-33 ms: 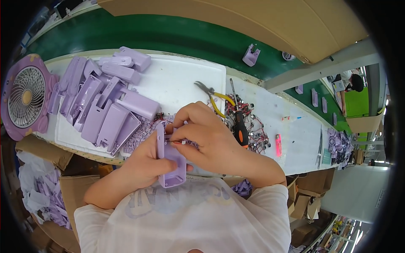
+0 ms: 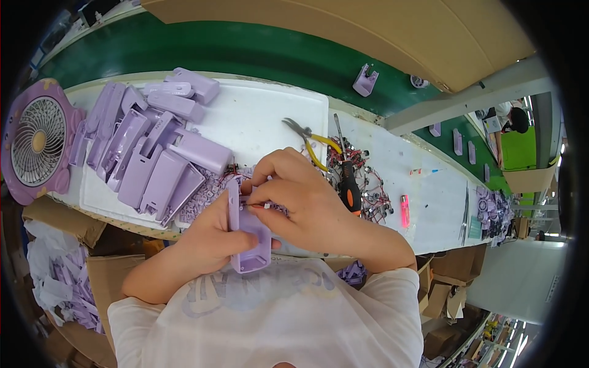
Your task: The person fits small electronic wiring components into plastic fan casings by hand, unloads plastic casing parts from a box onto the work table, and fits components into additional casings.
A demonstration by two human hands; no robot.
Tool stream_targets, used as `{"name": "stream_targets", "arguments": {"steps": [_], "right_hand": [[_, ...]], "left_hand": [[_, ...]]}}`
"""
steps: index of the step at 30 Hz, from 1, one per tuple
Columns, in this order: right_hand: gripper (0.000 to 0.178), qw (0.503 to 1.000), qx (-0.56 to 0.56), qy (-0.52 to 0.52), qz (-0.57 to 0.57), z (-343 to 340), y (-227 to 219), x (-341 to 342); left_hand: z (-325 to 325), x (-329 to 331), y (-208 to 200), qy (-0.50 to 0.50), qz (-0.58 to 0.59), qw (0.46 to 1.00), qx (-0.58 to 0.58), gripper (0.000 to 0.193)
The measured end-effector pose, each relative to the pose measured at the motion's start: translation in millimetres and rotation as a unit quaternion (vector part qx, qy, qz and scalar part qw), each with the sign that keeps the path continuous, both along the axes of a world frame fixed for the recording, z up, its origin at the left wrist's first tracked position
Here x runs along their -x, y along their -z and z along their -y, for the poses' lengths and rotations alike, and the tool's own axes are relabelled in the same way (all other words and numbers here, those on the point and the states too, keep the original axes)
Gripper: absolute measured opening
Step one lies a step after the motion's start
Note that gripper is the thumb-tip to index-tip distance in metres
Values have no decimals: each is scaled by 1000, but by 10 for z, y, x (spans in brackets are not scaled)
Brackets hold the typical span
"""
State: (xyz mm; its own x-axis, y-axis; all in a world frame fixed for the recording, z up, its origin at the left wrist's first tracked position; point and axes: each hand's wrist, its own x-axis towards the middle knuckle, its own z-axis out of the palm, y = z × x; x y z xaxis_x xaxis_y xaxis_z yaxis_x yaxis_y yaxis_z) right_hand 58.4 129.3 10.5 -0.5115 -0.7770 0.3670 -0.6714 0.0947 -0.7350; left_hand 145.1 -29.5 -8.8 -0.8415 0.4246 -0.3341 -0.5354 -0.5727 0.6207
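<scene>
Looking down through the head camera: left hand [image 2: 211, 236] wrapped around a lilac plastic housing [image 2: 248, 236], fingers closed along its underside, thumb across its lower half, housing held upright over the near edge of the white worktable [image 2: 257, 119] and close against the white shirt [image 2: 276, 319]. Right hand [image 2: 300, 196] curled over the housing's upper end, fingertips [image 2: 261, 199] narrowed in a pinch on a small pale part pressed at the housing's open top; exactly what sat between them too small to tell. Behind the hands, a tangle of thin wires and tiny purple pieces [image 2: 208, 187] spread on the table. Farther left, a heap of lilac shells [image 2: 147, 141] stacked and leaning on one another atop a white tray [image 2: 98, 196]. At the far left edge, a purple desk fan [image 2: 37, 144] lying face up. To the right of the hands, yellow-handled pliers [image 2: 310, 138] resting open on the table, an orange-and-black screwdriver [image 2: 350, 184] just beside them among red-wired small components [image 2: 368, 184], and a pink lighter-shaped item [image 2: 405, 210] a little farther right. On the green belt [image 2: 245, 52] beyond, one lilac bracket [image 2: 364, 81] standing alone. Below the table at left, a cardboard box [image 2: 67, 276] holding white bags with more lilac parts inside
</scene>
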Motion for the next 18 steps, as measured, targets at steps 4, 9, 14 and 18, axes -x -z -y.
{"name": "stream_targets", "arguments": {"steps": [4, 9, 14, 18], "right_hand": [[12, 1000, 3, 4, 17, 11, 3, 2], [11, 999, 9, 4, 43, 10, 10, 0], [11, 1000, 7, 8, 16, 12, 20, -16], [12, 1000, 7, 5, 6, 18, 13, -1]], "left_hand": [[-14, -6, -24, -4, 9, 1000, 0, 69], [-9, -7, -46, -9, 24, 1000, -1, 67], [2, -4, -19, 8, 8, 1000, 3, 65], [30, -6, 15, 25, -15, 998, 56, 64]]}}
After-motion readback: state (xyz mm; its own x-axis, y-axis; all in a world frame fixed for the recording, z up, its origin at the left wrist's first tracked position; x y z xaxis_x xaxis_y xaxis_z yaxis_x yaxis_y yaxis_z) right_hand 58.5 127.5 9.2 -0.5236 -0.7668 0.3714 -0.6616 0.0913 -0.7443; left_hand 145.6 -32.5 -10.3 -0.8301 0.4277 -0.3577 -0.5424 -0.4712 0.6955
